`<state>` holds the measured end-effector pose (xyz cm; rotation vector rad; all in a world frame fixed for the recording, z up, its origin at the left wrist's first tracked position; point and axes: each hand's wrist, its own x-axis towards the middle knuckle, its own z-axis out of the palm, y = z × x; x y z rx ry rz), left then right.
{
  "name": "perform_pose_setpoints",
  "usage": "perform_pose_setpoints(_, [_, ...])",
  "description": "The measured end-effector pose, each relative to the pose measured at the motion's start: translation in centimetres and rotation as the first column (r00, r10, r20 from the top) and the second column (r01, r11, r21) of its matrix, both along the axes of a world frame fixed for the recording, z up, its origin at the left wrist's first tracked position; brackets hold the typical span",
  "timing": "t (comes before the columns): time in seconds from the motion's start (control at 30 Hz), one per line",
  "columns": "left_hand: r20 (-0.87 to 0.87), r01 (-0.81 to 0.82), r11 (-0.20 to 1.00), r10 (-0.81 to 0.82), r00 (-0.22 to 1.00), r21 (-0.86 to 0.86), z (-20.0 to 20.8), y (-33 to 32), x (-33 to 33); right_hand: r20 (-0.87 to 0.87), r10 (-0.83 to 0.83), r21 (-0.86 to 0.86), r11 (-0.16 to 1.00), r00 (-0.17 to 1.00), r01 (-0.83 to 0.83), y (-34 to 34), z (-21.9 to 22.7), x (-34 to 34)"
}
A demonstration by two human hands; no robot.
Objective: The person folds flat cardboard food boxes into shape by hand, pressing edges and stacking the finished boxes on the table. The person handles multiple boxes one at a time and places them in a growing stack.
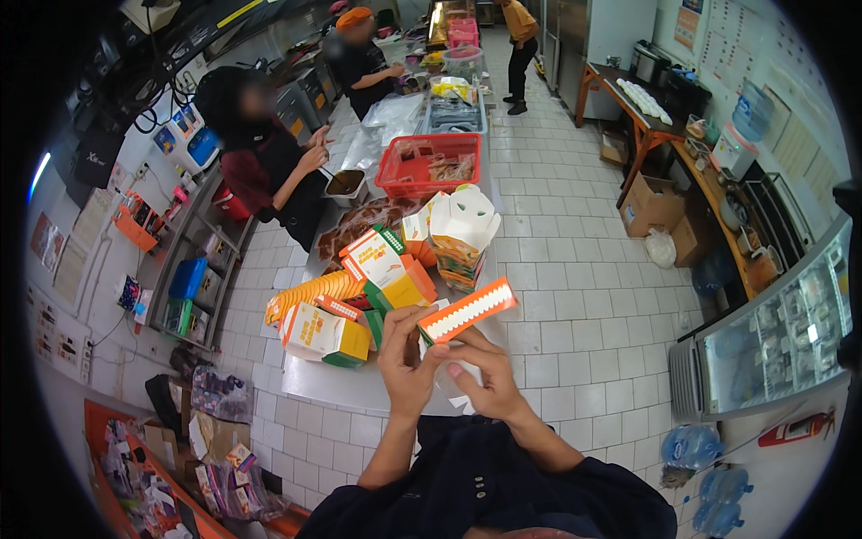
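Note:
Just above the near end of the metal table [310, 379], I hold an orange paper food box [469, 313], tilted up to the right. A white zigzag strip runs along its face. My left hand [407, 364] is closed on the box's left end. My right hand [488, 373] grips its lower edge, with the thumb bent in toward the left hand; some fingertips are hidden behind the box. Left of my hands lie folded food boxes [321, 334] in white, orange, yellow and green. Beyond them stands a stack of nested white cartons [462, 225].
A red basket [404, 184] with packets sits farther up the table. A co-worker [269, 162] stands at the left beside a brown-filled tub [346, 186]. A glass-front display fridge [763, 332] is on the right, and water jugs [691, 446] stand on the floor.

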<state>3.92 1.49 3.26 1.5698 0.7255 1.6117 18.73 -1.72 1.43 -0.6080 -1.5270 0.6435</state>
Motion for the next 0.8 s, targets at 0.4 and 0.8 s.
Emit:
perform_pose_setpoints(0.4, [0.085, 0.158, 0.985, -0.152, 0.985, -0.065, -1.6, -2.0, -1.9, -0.148, 0.213, -0.246, 0.938, 0.966, -0.245, -0.3, 1.7, 1.0])
perform_pose_setpoints(0.8, [-0.515, -0.303, 0.944, 0.195, 0.835, -0.133, -2.6, -1.3, -1.9, -0.325, -0.349, -0.671, 0.740, 0.879, 0.046, 1.5, -4.0, -0.3])
